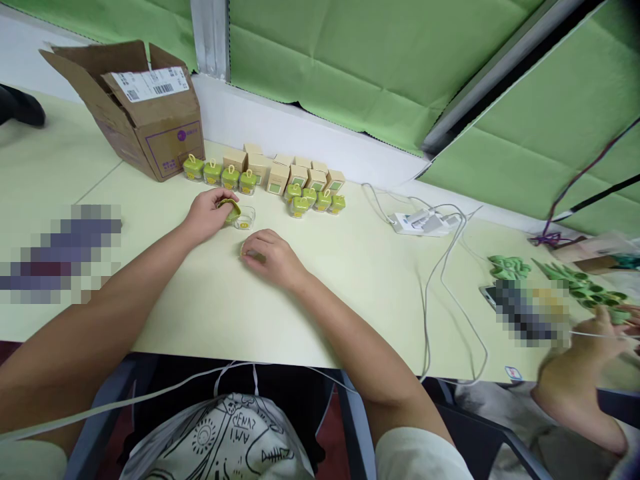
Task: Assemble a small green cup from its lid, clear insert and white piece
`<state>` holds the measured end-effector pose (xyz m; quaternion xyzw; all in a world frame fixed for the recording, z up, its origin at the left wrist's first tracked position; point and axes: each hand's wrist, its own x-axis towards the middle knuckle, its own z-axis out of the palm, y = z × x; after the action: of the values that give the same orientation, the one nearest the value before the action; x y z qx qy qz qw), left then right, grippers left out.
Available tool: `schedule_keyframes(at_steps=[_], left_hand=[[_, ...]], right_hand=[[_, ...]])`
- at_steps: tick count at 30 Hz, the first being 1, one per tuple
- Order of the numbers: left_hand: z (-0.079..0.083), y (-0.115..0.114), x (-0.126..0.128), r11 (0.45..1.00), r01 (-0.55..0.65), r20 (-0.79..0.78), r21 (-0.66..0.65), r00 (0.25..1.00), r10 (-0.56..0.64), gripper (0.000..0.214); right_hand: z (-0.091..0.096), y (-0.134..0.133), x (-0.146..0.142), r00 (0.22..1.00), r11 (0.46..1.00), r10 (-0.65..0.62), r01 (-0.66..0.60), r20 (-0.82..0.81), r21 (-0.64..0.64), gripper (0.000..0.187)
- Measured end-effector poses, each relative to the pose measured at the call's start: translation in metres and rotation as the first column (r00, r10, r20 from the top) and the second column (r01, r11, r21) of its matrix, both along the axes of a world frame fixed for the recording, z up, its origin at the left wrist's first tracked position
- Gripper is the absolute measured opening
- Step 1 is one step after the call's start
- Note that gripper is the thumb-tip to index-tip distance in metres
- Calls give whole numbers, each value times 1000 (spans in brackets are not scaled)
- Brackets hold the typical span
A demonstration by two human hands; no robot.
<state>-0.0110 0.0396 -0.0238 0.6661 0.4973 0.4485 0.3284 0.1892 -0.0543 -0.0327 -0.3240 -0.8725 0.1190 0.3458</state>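
My left hand [207,215] is closed on a green lid [231,212], which is tilted up on its edge. Right beside the lid stands a small clear square jar [246,219] without a cover, a yellow label on its front. My right hand [273,257] hovers just in front of the jar, its fingers curled together. A thin pale edge shows at those fingertips, too small to name. Behind my left hand is a row of green-lidded jars [230,178] with yellow loops on top. More such jars [309,197] are grouped to the right.
Small tan boxes [278,179] line the wall behind the jars. An open cardboard carton [145,120] stands at the back left. To the right lie a white power strip [423,223] and looping cables [427,300]. Another person's hand [600,327] is near green pieces [585,287] at the far right.
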Motion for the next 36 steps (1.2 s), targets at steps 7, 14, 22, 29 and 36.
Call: schedule_keyframes(at_steps=[7, 14, 22, 29, 36], left_hand=[[2, -2, 0, 1000, -7, -19, -10, 1000, 7, 25], [2, -2, 1, 1000, -4, -10, -9, 1000, 4, 24], [0, 0, 0, 1000, -4, 0, 3, 1000, 4, 24], [0, 1, 0, 1000, -11, 28, 15, 1000, 11, 23], [-4, 2, 0, 1000, 10, 60, 25, 998, -12, 21]], right_hand=[[-1, 0, 1, 1000, 1000, -1, 1, -10, 2, 6], [0, -2, 0, 1000, 1000, 2, -2, -13, 7, 6], [-3, 1, 0, 995, 998, -60, 63, -85, 28, 13], [1, 0, 1, 956, 985, -166, 171, -241, 0, 11], [-7, 10, 7, 833, 949, -317, 283, -453, -141, 6]])
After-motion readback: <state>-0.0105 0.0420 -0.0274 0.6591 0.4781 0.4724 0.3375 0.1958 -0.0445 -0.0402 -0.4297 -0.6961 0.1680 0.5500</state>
